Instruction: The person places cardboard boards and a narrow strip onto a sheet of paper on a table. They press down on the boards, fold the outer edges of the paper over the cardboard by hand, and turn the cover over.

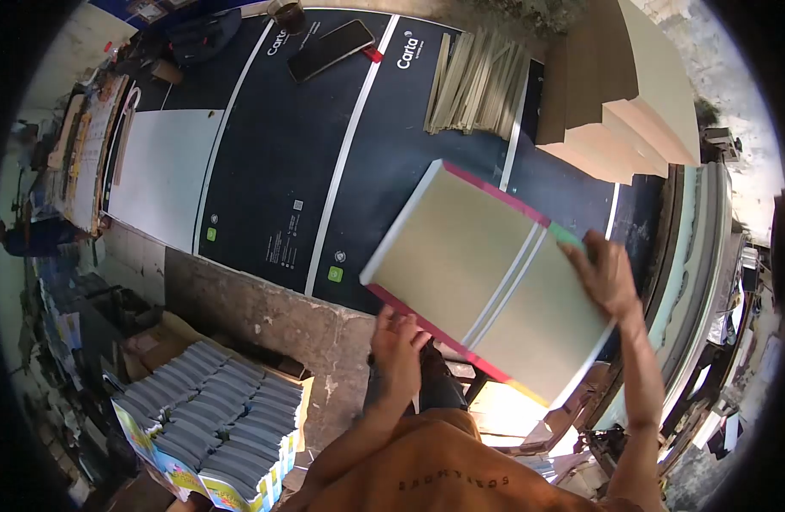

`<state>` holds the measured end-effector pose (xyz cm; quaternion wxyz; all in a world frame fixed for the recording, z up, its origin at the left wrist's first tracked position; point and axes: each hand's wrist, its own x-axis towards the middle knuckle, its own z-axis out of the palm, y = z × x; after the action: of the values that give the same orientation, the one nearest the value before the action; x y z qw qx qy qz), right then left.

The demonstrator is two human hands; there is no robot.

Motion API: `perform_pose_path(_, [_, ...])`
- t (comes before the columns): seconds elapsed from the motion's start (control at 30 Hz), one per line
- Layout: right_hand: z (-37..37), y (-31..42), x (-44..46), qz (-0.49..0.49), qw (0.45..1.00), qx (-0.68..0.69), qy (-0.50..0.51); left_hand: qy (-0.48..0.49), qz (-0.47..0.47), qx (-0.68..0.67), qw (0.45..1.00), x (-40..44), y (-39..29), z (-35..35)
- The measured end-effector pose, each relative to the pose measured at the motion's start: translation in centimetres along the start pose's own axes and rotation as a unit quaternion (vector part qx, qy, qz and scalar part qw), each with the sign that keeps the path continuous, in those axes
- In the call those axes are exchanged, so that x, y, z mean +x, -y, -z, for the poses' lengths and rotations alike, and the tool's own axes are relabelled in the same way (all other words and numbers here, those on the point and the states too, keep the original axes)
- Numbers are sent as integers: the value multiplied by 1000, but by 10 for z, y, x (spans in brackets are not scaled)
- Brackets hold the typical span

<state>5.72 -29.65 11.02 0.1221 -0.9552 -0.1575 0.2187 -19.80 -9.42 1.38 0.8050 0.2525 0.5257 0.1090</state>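
Observation:
A hardback book cover [461,256] is tilted over the near right part of the black-topped table, its inner side up. Grey-beige boards fill it, with two pale strips across the spine and red, green and white turned-in edges. My right hand [610,277] grips its right side by the green edge, slightly blurred. At the near red edge, my left hand [398,350] has its fingers curled against the cover. Part of those fingers is hidden.
On the black table [264,171] lie a phone [332,49], a bundle of thin board strips [482,85] and a white sheet [162,171]. Stacked boards [597,94] stand at the far right. A box of grey-spined booklets [213,418] sits below left. A glass [287,15] stands at the back.

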Motion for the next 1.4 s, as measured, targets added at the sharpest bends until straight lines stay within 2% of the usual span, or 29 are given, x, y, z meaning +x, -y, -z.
perform_pose_path(0.07, [-49,-9,-30,-37,992,117,-21,55,-118,87,988,33,-28,6])
perform_pose_path(0.17, [-112,-7,-45,-46,987,150,-45,62,-163,194,965,75,-57,18])
perform_pose_path(0.2, [-123,-1,-46,-59,984,165,-34,49,-187,253,948,82,-65,17])
perform_pose_path(0.27, [-133,10,-44,-14,993,110,-29,21,-231,372,899,91,-80,19])
perform_pose_path(0.3, [-137,15,-38,32,993,80,-74,-49,-310,575,755,95,-81,27])
perform_pose_path(0.4, [-152,38,0,153,976,39,-150,-128,-438,688,564,106,-79,28])
perform_pose_path(0.43, [-156,54,18,173,973,36,-151,-99,-439,667,594,121,-73,34])
perform_pose_path(0.53, [-184,92,70,187,968,6,-165,-104,-411,702,572,138,-62,24])
perform_pose_path(0.67, [-206,116,94,161,975,-21,-154,-108,-369,719,579,151,-51,12])
perform_pose_path(0.8, [-213,118,97,151,975,-64,-150,-137,-384,736,541,158,-44,8])
perform_pose_path(0.93, [-216,118,100,160,971,-71,-164,-130,-373,754,525,157,-46,6])
perform_pose_path(1.03, [-212,121,99,170,968,-66,-173,-80,-370,751,542,152,-58,9])
perform_pose_path(1.13, [-206,116,101,205,959,-46,-188,-31,-393,774,496,145,-86,19])
perform_pose_path(1.23, [-184,93,117,255,952,-26,-169,-24,-477,699,532,159,-115,33])
perform_pose_path(1.3, [-184,79,133,278,936,81,-198,-78,-521,576,626,173,-120,30])
perform_pose_path(1.33, [-174,73,138,284,926,129,-214,-81,-523,546,650,175,-126,24])
perform_pose_path(1.37, [-170,72,143,305,907,98,-272,-96,-511,536,665,180,-123,22])
perform_pose_path(1.4, [-166,69,147,328,903,59,-272,-92,-517,540,658,188,-121,26])
